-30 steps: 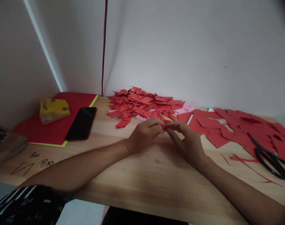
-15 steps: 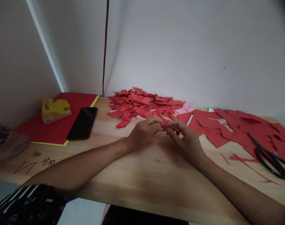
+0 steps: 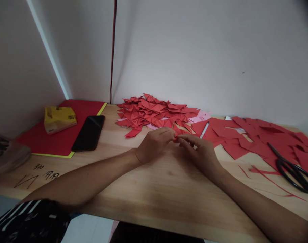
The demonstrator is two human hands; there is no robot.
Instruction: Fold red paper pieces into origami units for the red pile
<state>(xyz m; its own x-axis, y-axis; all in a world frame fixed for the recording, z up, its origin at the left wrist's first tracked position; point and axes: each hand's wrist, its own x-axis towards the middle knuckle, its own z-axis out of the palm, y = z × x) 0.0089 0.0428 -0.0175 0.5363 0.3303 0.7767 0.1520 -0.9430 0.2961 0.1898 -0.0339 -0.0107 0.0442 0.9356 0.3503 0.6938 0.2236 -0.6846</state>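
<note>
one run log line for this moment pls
left hand: pinching small red paper piece | right hand: pinching same piece | where: over wooden table, before folded red pile | nearby: scissors, phone

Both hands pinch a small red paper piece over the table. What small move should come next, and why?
Probably press the crease tighter before letting go. The left hand and right hand both pinch the small red paper between them, close over the table, with the pile of folded red pieces just behind. How far the fold is done cannot be seen.
</note>
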